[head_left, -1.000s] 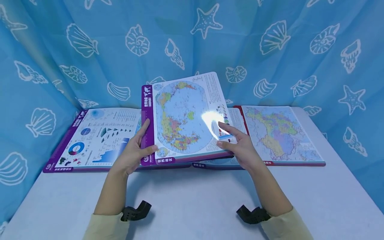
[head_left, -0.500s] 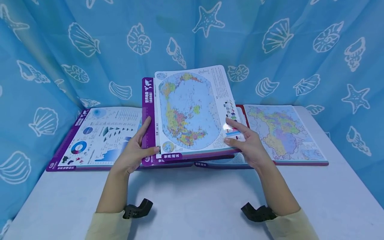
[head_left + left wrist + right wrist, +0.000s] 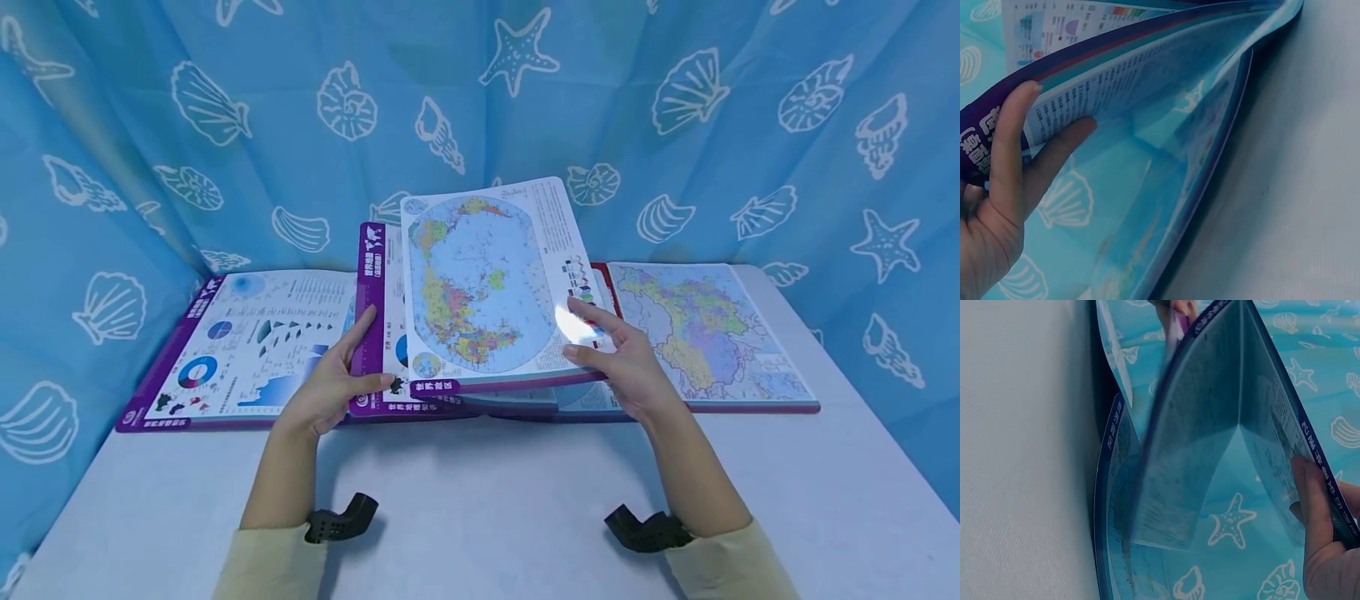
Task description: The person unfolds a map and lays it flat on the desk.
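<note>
1. Gripping the purple-edged chart sheet (image 3: 372, 283) by its left side, our left hand (image 3: 326, 383) is pressing its thumb on the front while two fingers are lying along the back, probably to steady a broad, bendy page.
2. Our right hand (image 3: 626, 367) is holding the world map sheet (image 3: 480, 283) by the lower part of its right side; we are likely gripping near the rim to leave most of the print uncovered.
3. Both sheets are tilting above the middle of the table (image 3: 480, 500), towards its far edge, with the map overlapping the chart sheet's front. Spread hands seem to be supporting the weight from both sides. In the right wrist view two panels are forming a tent-like gap; we cannot tell how all the pages are joined.
4. Beneath, a chart board (image 3: 232, 342) is lying by the table's far left corner and a coloured map board (image 3: 705, 342) near the far right one, presumably flat because they are too wide to hold.
5. Behind the far edge, a blue curtain (image 3: 480, 117) is hanging.
</note>
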A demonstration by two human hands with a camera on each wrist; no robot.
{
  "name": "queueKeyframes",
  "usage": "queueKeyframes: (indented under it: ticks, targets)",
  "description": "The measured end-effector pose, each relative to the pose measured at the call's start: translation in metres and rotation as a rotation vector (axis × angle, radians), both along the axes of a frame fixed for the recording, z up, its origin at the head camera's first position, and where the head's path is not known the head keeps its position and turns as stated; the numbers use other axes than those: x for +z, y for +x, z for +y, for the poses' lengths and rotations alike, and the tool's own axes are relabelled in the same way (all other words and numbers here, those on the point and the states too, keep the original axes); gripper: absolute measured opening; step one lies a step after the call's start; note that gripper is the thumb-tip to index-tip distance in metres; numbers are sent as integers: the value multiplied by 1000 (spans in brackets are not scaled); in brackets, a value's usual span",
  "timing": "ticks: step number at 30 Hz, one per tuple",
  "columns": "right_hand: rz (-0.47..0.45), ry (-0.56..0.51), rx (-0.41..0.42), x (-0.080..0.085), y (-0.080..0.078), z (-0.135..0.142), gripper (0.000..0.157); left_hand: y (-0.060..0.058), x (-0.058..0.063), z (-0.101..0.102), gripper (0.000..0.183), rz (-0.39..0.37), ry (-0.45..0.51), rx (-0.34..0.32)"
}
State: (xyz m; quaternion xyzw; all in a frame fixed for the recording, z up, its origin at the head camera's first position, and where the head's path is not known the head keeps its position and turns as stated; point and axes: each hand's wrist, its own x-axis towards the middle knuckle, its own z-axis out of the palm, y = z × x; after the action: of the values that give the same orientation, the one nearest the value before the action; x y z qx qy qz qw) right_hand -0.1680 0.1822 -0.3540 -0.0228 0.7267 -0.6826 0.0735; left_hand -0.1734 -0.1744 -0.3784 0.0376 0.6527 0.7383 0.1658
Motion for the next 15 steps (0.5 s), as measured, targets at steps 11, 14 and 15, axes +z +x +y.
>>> queueKeyframes:
  ticks: [11,14,15]
  targets:
    - [-42,-43,-28,5,-1,11,63,-5,-12,-5,99,-55,-108,63]
    - [-52,-58,-44,8,-1,16,63,-8,-14,-6,97,-43,-174,99]
    - [-52,-62,-51,9,0,17,63,-8,-14,-6,97,-39,-195,112]
